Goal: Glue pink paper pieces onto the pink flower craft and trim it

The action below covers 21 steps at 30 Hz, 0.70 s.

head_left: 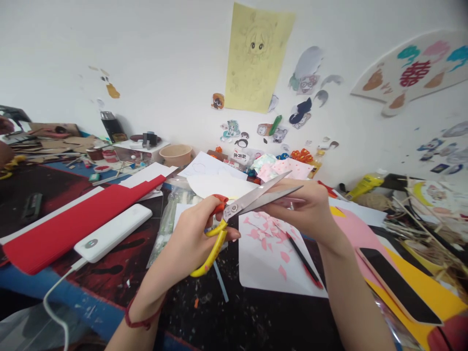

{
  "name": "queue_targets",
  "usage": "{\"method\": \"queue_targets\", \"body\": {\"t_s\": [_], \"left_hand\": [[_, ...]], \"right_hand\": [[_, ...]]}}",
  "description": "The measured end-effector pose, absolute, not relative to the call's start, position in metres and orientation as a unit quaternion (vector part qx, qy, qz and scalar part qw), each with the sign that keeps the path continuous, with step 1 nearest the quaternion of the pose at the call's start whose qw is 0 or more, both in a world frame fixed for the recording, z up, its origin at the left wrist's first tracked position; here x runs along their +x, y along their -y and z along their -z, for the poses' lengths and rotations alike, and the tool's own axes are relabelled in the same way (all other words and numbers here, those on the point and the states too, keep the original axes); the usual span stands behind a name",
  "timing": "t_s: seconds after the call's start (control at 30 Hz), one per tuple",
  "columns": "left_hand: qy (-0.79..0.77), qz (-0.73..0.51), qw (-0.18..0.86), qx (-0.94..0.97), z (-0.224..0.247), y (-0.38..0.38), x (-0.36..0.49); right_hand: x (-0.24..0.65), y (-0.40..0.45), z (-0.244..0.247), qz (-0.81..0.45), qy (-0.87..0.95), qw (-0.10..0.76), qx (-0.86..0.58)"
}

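My left hand (197, 234) is closed on a pair of scissors (252, 197) with yellow and orange handles. Their blades stand apart and point up to the right, in front of my right hand (303, 204). That hand is closed, its fingers bent behind the blades; a pinkish sliver shows at them, too small to name. Below both hands, pink paper scraps (268, 231) are scattered over a white sheet (263, 273). A dark pen or pencil with a red end (305, 261) lies slanted across this sheet.
To the left are red folded paper (84, 224) and a white power bank (113, 234) with a cable. A phone (398, 285) rests on yellow and pink paper at right. Behind stand a round tub (176, 153) and a yellow bottle (367, 184). Another person's hand (5, 126) shows far left.
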<state>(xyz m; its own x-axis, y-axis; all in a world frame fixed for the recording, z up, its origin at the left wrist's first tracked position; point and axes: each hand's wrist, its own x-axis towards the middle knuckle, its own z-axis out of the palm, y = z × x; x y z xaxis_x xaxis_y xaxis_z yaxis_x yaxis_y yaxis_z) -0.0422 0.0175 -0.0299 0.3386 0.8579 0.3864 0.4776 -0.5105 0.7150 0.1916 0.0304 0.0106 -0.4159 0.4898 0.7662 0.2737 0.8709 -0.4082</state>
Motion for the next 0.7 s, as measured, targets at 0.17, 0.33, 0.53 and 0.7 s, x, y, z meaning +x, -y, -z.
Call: {"method": "queue_targets", "body": {"t_s": [0.17,0.33,0.53,0.7], "left_hand": [[-0.426,-0.406,0.257,0.767,0.028,-0.022,-0.031],[-0.401,-0.397,0.262,0.783,0.029,-0.022,-0.020],[-0.351,-0.422,0.299,0.780,0.023,-0.025,-0.004],[-0.334,-0.465,0.293,0.766,0.001,-0.032,0.026]], "right_hand": [[0.199,-0.032,-0.012,-0.140,0.812,0.502,-0.265],[0.206,-0.029,-0.016,-0.158,0.785,0.518,-0.301],[0.218,-0.029,-0.017,-0.203,0.727,0.583,-0.300],[0.228,-0.027,-0.021,-0.246,0.644,0.665,-0.287]]}}
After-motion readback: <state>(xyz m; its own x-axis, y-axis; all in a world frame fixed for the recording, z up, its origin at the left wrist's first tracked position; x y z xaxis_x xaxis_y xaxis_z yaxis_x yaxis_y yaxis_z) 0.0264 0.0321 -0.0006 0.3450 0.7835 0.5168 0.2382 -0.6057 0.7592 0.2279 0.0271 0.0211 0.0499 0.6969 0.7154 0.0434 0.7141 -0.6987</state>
